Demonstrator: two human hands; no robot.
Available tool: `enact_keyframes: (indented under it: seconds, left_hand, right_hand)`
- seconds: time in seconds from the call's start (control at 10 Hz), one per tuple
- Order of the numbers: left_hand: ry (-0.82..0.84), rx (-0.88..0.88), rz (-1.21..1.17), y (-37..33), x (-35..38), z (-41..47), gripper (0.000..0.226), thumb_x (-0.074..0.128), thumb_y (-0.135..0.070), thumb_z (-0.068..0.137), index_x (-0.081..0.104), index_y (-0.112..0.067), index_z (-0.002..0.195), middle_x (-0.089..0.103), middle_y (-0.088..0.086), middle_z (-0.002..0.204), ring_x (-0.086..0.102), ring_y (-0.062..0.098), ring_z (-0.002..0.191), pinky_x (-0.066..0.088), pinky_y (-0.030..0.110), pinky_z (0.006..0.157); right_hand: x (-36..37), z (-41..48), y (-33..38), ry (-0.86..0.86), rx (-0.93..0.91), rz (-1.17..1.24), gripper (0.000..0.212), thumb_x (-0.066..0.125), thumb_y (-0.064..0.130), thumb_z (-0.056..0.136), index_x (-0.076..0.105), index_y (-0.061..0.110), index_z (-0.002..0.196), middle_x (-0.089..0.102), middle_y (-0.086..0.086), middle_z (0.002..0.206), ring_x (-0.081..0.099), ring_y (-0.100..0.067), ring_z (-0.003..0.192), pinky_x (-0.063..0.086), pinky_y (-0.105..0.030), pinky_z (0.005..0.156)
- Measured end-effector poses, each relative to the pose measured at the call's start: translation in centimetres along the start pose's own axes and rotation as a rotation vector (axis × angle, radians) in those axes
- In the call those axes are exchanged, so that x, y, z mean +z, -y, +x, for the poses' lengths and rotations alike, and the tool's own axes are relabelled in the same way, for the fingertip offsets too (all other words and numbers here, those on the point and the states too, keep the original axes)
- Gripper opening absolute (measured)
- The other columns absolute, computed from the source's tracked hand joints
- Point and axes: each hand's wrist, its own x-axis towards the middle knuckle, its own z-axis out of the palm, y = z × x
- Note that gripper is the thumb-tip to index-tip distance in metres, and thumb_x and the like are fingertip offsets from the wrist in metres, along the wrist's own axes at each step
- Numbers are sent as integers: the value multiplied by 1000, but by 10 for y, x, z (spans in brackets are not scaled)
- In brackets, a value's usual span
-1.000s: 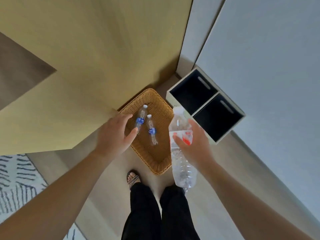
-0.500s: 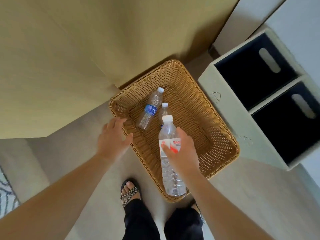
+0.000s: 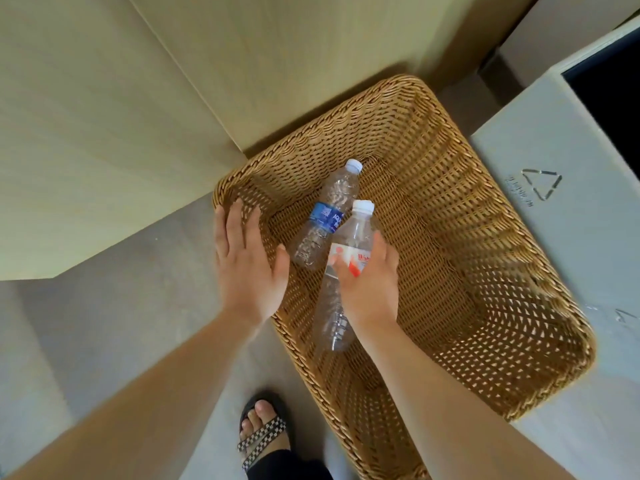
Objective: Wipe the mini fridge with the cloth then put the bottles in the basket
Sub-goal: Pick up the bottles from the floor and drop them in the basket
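Two bottles in view. On the blue-label bottle [image 3: 327, 216], white lettering starting "AQU" can be read; the rest is wrapped out of sight. On the red-and-white-label bottle [image 3: 358, 233], red lettering is partly covered by fingers and cannot be read for sure. A recycling triangle [image 3: 542, 183] is printed on the grey bin [image 3: 554, 254] just right of the wicker basket [image 3: 450, 209]; the small text beside it is too small to read.

Versus 0.5 s ago: the basket is seen from closer and fills more of the view. The held bottle has been brought lower and further over the basket. Two small bottles were seen lying in it then; one is seen now. The left hand has been moved forward to the basket's near-left corner.

Right hand [image 3: 369, 289]: wrapped round the red-and-white-label bottle at the label, thumb on the label, cap pointed away. The bottle is held tilted over the basket's near side, alongside the blue-label bottle, which lies on the basket floor. Contact with the floor cannot be told.

Left hand [image 3: 247, 268]: flat, fingers straight, nothing held, fingertips at the rim; contact cannot be told. Hands are kept apart, side by side.
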Motion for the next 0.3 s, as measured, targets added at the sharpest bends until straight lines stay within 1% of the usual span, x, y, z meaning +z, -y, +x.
enact_keyframes:
  seconds: [0.1, 0.2, 0.3]
  left_hand:
    - [121, 12, 70, 2, -10, -3, 63, 45, -39, 92, 28, -10, 146, 15, 12, 157, -1, 28, 145, 15, 48, 115]
    - [265, 21, 106, -3, -39, -11, 69, 44, -45, 93, 17, -18, 151, 12, 7, 158, 0, 26, 146, 13, 47, 117]
    - [306, 85, 120, -18, -89, -25, 69, 34, -53, 92, 14, -25, 151, 19, 2, 157, 10, 26, 145, 19, 50, 116]
  right_hand:
    - [-9, -5, 1, 24, -4, -62, 71, 57, 41, 89, 20, 20, 146, 26, -6, 144, 38, -28, 125, 40, -38, 97]
    - [-35, -28, 10, 45, -23, -111, 70, 54, 46, 89, 20, 21, 146, 28, -6, 143, 38, -29, 126, 41, -41, 98]
    - [-78, -64, 29, 77, -55, -182, 72, 49, 52, 90, 18, 21, 147, 26, -6, 147, 32, -28, 132, 38, -44, 102]
